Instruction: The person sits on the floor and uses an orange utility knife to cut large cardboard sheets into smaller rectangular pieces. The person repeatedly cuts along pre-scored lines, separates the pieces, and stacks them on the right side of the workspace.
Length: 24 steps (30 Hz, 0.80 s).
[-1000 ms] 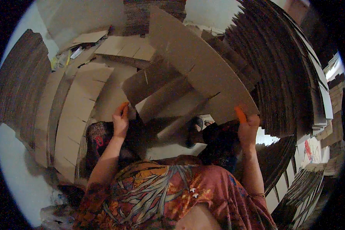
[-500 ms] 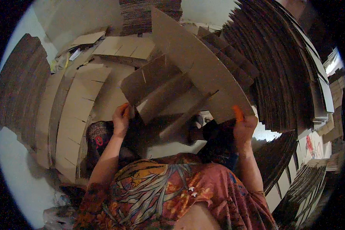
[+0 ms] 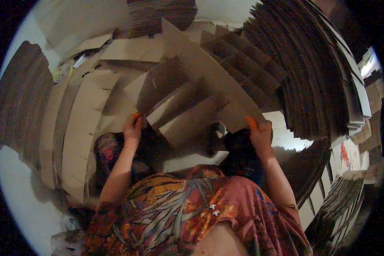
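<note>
Between my hands is a partly joined cardboard divider, brown strips crossing at slots. My right hand (image 3: 261, 135) is closed on the near end of its long slotted strip (image 3: 205, 64), which slants away to the far left. My left hand (image 3: 132, 129), also closed, pinches the near left corner of a crossing strip (image 3: 164, 83). Both hands show orange coverings at the thumb or fingertips. More crossing strips stand under the long one, partly hidden and blurred. The divider is above the floor between my knees, a foot (image 3: 217, 130) just beneath it.
A joined cardboard grid (image 3: 247, 62) lies behind the divider on the right. Tall stacks of cardboard strips stand at the right (image 3: 315, 72), far back (image 3: 162, 17) and far left (image 3: 21, 98). Slotted strips (image 3: 87, 123) are piled by my left knee.
My right hand has moved left and slightly inward, bringing the long strip's near end with it. The strip's far tip has dropped and shifted left. My left hand has barely moved.
</note>
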Each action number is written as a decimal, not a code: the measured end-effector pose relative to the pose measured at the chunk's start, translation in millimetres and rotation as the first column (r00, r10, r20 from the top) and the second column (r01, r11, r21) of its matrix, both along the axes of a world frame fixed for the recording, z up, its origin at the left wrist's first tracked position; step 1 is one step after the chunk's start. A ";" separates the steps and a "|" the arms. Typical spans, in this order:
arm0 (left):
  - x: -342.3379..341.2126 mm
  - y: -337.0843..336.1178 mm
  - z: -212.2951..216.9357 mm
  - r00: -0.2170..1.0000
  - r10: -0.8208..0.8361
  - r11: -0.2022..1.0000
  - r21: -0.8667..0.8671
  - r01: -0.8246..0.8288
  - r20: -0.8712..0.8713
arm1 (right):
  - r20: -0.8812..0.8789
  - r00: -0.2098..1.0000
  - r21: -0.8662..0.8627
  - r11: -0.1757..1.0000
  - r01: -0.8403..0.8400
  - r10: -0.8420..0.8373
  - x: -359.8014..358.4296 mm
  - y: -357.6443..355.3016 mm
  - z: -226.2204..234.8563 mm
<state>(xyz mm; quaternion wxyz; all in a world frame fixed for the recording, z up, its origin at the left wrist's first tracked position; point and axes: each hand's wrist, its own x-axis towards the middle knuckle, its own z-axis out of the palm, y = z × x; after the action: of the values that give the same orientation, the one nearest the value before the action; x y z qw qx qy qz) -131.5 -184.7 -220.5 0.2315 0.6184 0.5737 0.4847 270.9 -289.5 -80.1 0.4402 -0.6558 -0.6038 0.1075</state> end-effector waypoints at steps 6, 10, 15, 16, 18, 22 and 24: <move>14.3 -20.5 26.7 0.983 -0.061 0.997 0.054 0.053 0.172 | -0.141 0.984 0.193 0.978 -0.081 0.110 -3.2 -3.9 36.1; 16.9 -22.8 26.9 0.982 -0.093 0.996 0.028 0.090 0.162 | 0.251 0.956 0.101 0.979 -0.179 0.149 -3.6 1.9 64.6; 20.2 -24.9 30.6 0.978 -0.106 0.994 0.009 0.106 0.178 | 0.153 0.941 0.040 0.950 -0.310 0.301 -5.4 5.4 80.5; 20.1 -25.3 28.7 0.983 -0.086 0.996 0.014 0.085 0.165 | 0.170 0.942 -0.020 0.957 -0.289 0.288 -6.4 5.9 76.6; 26.3 -24.5 36.8 0.983 -0.045 0.997 -0.049 0.054 0.178 | 0.211 0.945 -0.132 0.965 -0.227 0.251 -6.6 3.5 67.7; 25.5 -26.4 38.7 0.935 0.056 0.997 -0.070 -0.034 0.349 | 0.245 0.941 -0.080 0.972 -0.222 0.235 -1.6 -4.1 60.9; 28.3 -30.6 45.5 0.948 0.069 0.989 0.106 -0.107 0.311 | 0.230 0.951 -0.065 0.978 -0.198 0.208 1.2 -9.7 64.7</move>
<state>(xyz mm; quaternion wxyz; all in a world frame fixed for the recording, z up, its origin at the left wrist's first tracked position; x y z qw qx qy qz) -103.2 -215.3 -175.0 0.2577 0.5224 0.5272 0.6187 272.1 -299.2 -15.4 0.3383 -0.6073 -0.7137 0.0861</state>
